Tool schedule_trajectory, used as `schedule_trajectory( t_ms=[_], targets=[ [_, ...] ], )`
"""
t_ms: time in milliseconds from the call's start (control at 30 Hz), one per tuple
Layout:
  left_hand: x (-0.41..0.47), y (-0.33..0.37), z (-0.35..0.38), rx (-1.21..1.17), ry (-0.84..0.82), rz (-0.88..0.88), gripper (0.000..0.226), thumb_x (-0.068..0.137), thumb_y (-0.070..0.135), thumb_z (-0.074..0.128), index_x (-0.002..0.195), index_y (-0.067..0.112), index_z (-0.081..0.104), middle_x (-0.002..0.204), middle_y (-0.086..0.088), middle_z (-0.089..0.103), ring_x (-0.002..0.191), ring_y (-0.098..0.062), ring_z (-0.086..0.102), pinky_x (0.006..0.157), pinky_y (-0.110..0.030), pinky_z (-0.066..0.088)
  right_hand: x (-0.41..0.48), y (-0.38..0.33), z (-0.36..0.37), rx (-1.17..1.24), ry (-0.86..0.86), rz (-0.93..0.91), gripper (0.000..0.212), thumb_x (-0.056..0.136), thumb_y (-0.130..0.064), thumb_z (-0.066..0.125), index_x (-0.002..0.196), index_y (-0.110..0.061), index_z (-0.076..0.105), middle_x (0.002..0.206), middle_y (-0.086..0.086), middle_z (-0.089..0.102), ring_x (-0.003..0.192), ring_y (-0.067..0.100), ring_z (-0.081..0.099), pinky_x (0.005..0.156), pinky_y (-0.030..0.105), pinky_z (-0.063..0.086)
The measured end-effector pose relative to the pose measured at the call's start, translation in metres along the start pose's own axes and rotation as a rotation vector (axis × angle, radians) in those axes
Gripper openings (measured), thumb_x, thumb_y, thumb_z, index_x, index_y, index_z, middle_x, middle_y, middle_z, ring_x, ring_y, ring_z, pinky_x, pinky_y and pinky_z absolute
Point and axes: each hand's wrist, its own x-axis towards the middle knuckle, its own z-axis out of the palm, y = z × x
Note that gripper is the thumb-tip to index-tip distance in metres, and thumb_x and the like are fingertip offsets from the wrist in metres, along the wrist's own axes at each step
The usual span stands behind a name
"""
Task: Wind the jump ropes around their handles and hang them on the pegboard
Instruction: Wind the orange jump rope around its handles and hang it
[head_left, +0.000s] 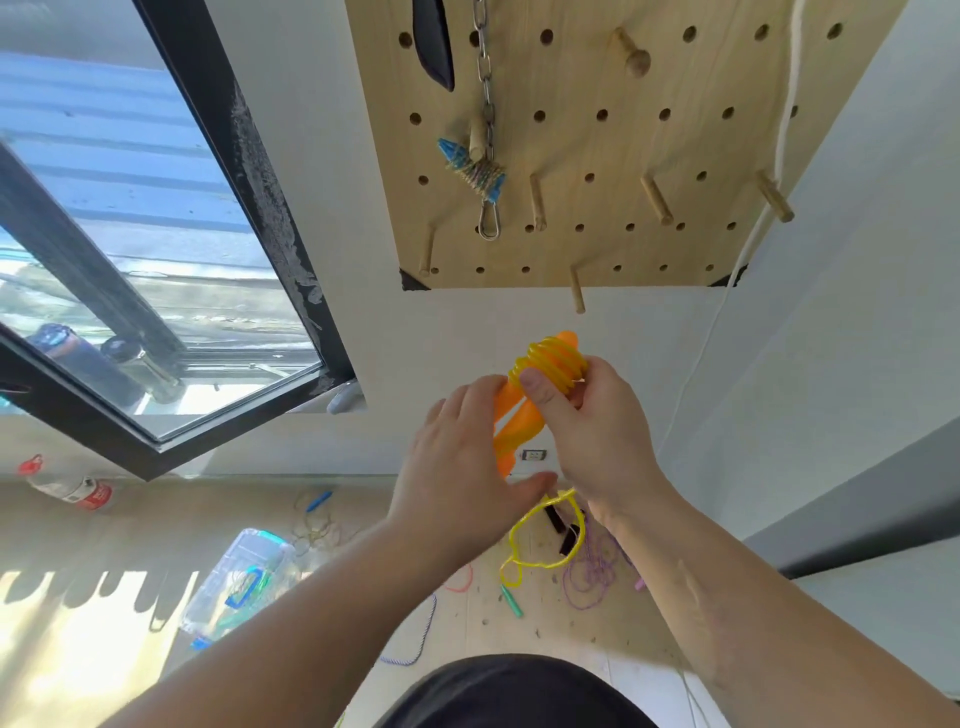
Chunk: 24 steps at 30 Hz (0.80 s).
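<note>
Forearms reach up from the bottom edge. Right hand (597, 431) grips the orange handles (519, 428), thumb pressing on the yellow rope (553, 364) coiled round them, loose tail dangling below. Left hand (467, 457) is spread, fingertips at the handles. All of it sits below the pegboard (623, 156), where a blue-handled rope (475, 169) hangs already.

Open window (156, 260), red-capped bottle (67, 486), clear plastic box (239, 577) on floor (156, 519)
</note>
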Motion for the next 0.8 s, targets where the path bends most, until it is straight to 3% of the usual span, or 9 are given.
schedule_trajectory(
  t_ms=[133, 233, 267, 333, 367, 433, 567, 700, 800],
  targets=[
    [0.007, -0.006, -0.003, -0.088, 0.085, -0.053, 0.051, 0.073, 0.026, 0.08, 0.12, 0.024, 0.059, 0.097, 0.014, 0.06, 0.088, -0.012, 0.056, 0.07, -0.016, 0.033, -0.003, -0.006, -0.005, -0.012, -0.081, -0.014, 0.033, 0.087, -0.054, 0.067, 0.101, -0.024, 0.061, 0.084, -0.006, 0.068, 0.076, 0.001, 0.063, 0.063, 0.015, 0.047],
    [0.006, -0.004, -0.012, -0.302, 0.008, -0.168, 0.037, 0.07, 0.019, 0.077, 0.102, 0.032, 0.063, 0.083, 0.014, 0.064, 0.077, -0.006, 0.059, 0.061, -0.012, 0.041, -0.004, -0.007, -0.015, 0.033, -0.186, -0.086, 0.038, 0.091, -0.057, 0.064, 0.108, -0.023, 0.064, 0.087, 0.004, 0.072, 0.082, 0.021, 0.068, 0.075, 0.04, 0.054],
    [0.006, -0.003, -0.013, -0.383, -0.019, -0.221, 0.036, 0.07, 0.015, 0.077, 0.097, 0.034, 0.063, 0.083, 0.012, 0.066, 0.075, -0.005, 0.061, 0.06, -0.015, 0.045, -0.005, -0.007, -0.017, 0.02, -0.22, -0.122, 0.039, 0.093, -0.054, 0.061, 0.119, -0.024, 0.062, 0.086, 0.004, 0.073, 0.081, 0.021, 0.068, 0.075, 0.041, 0.054],
    [0.007, 0.0, -0.015, -0.483, -0.032, -0.282, 0.036, 0.069, 0.009, 0.077, 0.09, 0.035, 0.065, 0.081, 0.009, 0.069, 0.066, -0.006, 0.062, 0.06, -0.022, 0.049, -0.006, -0.004, -0.02, -0.068, -0.236, -0.174, 0.057, 0.099, -0.048, 0.057, 0.15, -0.03, 0.038, 0.082, 0.006, 0.072, 0.073, 0.017, 0.067, 0.068, 0.036, 0.052],
    [0.007, 0.001, -0.014, -0.511, -0.034, -0.3, 0.036, 0.069, 0.007, 0.077, 0.088, 0.035, 0.065, 0.08, 0.006, 0.071, 0.063, -0.008, 0.061, 0.06, -0.027, 0.051, -0.007, -0.003, -0.02, -0.109, -0.219, -0.205, 0.064, 0.1, -0.046, 0.056, 0.156, -0.034, 0.027, 0.08, 0.006, 0.071, 0.071, 0.016, 0.066, 0.066, 0.036, 0.052],
    [0.007, 0.004, -0.014, -0.564, -0.044, -0.326, 0.035, 0.07, 0.006, 0.077, 0.087, 0.034, 0.066, 0.082, 0.002, 0.072, 0.064, -0.011, 0.062, 0.061, -0.034, 0.054, -0.009, -0.002, -0.019, -0.122, -0.177, -0.263, 0.056, 0.1, -0.044, 0.055, 0.152, -0.037, 0.036, 0.079, 0.003, 0.071, 0.076, 0.016, 0.069, 0.071, 0.039, 0.054],
    [0.004, 0.004, -0.015, -0.634, -0.059, -0.343, 0.034, 0.071, 0.003, 0.077, 0.089, 0.03, 0.068, 0.084, -0.003, 0.073, 0.064, -0.011, 0.061, 0.061, -0.033, 0.051, -0.009, 0.003, -0.018, -0.057, -0.165, -0.281, 0.036, 0.101, -0.035, 0.059, 0.137, -0.033, 0.058, 0.08, 0.002, 0.07, 0.078, 0.016, 0.07, 0.074, 0.036, 0.056],
    [0.003, 0.003, -0.017, -0.635, -0.082, -0.316, 0.035, 0.071, 0.003, 0.077, 0.086, 0.033, 0.066, 0.086, -0.004, 0.074, 0.075, -0.024, 0.067, 0.062, -0.033, 0.052, -0.013, 0.002, -0.018, 0.012, -0.152, -0.295, 0.029, 0.1, -0.03, 0.061, 0.129, -0.034, 0.062, 0.083, 0.002, 0.071, 0.075, 0.019, 0.069, 0.069, 0.024, 0.054],
    [0.005, 0.005, -0.022, -0.709, -0.118, -0.291, 0.033, 0.064, 0.01, 0.077, 0.089, 0.031, 0.069, 0.085, -0.006, 0.073, 0.072, -0.027, 0.066, 0.061, -0.034, 0.053, -0.017, -0.002, -0.02, 0.044, -0.161, -0.289, 0.034, 0.1, -0.036, 0.058, 0.133, -0.037, 0.058, 0.088, -0.002, 0.07, 0.08, 0.018, 0.069, 0.073, 0.029, 0.056]
  ],
)
